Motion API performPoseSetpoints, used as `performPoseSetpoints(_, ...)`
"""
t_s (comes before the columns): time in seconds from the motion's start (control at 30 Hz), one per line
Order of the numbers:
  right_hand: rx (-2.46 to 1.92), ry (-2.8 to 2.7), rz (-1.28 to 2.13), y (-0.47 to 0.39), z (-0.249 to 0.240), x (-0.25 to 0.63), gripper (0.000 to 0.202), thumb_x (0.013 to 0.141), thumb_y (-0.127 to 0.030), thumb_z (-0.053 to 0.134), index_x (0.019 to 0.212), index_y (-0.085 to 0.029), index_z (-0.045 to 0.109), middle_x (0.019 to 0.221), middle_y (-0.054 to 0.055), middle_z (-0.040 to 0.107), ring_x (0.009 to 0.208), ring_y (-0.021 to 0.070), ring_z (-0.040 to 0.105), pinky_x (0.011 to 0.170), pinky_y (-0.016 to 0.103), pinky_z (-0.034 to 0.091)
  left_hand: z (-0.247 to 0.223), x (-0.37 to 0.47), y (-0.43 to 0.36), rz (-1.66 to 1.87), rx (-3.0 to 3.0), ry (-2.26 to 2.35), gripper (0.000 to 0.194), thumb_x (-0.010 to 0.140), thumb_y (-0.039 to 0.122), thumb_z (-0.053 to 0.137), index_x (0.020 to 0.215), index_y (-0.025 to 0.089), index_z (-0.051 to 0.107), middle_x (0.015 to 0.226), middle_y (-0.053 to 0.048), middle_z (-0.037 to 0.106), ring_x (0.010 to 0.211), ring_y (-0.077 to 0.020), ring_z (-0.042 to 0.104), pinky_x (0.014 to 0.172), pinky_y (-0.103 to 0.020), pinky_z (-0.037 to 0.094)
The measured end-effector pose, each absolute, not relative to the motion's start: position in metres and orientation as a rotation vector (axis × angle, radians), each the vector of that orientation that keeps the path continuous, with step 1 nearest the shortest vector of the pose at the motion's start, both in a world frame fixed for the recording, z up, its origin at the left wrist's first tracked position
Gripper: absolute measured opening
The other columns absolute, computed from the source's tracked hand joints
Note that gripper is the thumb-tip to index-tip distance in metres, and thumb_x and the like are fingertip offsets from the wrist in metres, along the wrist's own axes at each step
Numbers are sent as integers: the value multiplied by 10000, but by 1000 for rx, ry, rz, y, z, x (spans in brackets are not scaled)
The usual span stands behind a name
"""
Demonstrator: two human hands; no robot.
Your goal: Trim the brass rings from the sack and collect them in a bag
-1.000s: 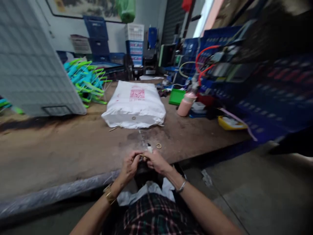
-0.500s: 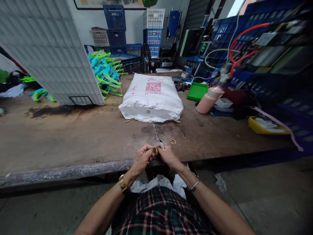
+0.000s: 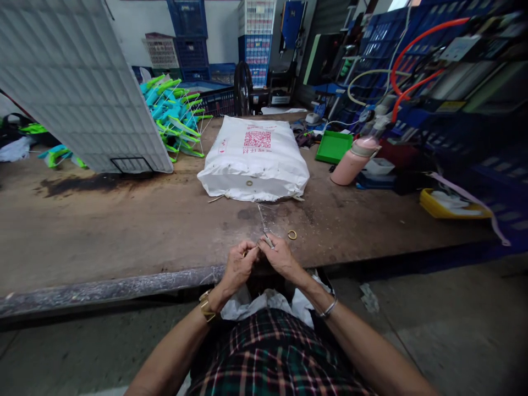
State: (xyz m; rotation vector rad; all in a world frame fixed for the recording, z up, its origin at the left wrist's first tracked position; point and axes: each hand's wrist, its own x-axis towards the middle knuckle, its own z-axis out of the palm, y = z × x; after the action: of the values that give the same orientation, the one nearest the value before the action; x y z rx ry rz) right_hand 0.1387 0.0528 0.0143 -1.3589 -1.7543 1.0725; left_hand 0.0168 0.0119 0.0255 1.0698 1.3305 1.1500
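Note:
Close together at the table's front edge, both my hands work with their fingertips nearly touching. My left hand is closed in a pinch on a gold-coloured ring, mostly hidden by the fingers. In my right hand is a small knife with a pale handle, its thin blade pointing away from me. A second gold ring lies on the table just beyond the right hand. Farther off, a stuffed white sack with red print rests on the wooden table.
Left of the sack stand a tilted pale ribbed panel and a heap of green and turquoise plastic parts. To the right are a green tray, a pink bottle and a yellow tray. Blue crates are stacked behind.
The ring in my left hand showed between the fingers before and is now mostly covered. My right hand has turned the knife, tilting its blade farther left. The view has shifted slightly.

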Motion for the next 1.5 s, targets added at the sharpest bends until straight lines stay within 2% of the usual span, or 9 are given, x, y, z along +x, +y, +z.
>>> performPoseSetpoints(0.17,-1357,-1739,1135,53,19,140,254,763,-390,432,606,-191,428,530,-64,384,520,82,352,499,209,282,23,11,10,1028,877,1152,302,722,461,582,754,166,523,562,41,529,409,-45,389,412,-176,271)
performPoseSetpoints(0.3,-1337,-1746,1169,53,23,140,253,765,-393,440,612,-191,429,528,-67,381,505,77,348,488,204,278,22,8,8,1024,779,1001,321,712,457,611,772,159,504,644,30,535,427,-28,397,389,-156,245)
performPoseSetpoints(0.43,-1299,-1726,1215,54,22,141,244,794,-380,419,665,-183,485,548,-51,452,514,85,401,502,200,306,22,9,6,1059,749,965,333,707,454,628,751,153,493,643,37,510,432,-20,388,379,-145,231)
performPoseSetpoints(0.63,-1375,-2037,837,50,16,148,175,822,-262,382,722,-194,509,603,-13,509,552,111,435,537,217,290,21,11,6,1099,767,1035,334,711,464,622,767,161,492,627,43,511,430,-26,388,377,-144,239)
performPoseSetpoints(0.73,-1377,-2251,703,44,13,150,131,773,-161,397,750,-194,522,619,6,544,551,122,441,536,231,263,20,11,6,1099,802,1084,313,727,452,603,767,161,494,628,43,512,436,-27,393,386,-144,249)
performPoseSetpoints(0.83,-1398,-2385,606,41,14,150,173,725,-103,403,797,-183,537,664,33,589,590,139,482,555,239,263,21,12,6,1098,844,1127,286,731,432,592,756,165,492,625,43,519,441,-33,402,396,-149,263)
performPoseSetpoints(1.13,-1556,-2538,496,38,26,145,234,787,-153,404,963,-167,557,803,73,660,673,169,557,571,260,267,26,15,4,1130,866,1211,248,709,398,581,715,167,493,566,44,513,425,-46,406,422,-172,285)
performPoseSetpoints(1.27,-1583,-2546,466,37,28,143,246,788,-143,395,978,-170,550,854,79,668,718,172,578,586,261,276,27,15,4,1136,882,1219,267,714,416,575,711,166,483,558,44,506,424,-46,399,425,-172,283)
performPoseSetpoints(1.5,-1520,-2627,510,39,26,145,250,782,-148,382,967,-157,549,793,87,662,703,180,581,575,261,285,23,11,1,1147,951,1186,306,724,460,572,715,171,473,577,51,484,452,-45,396,436,-170,289)
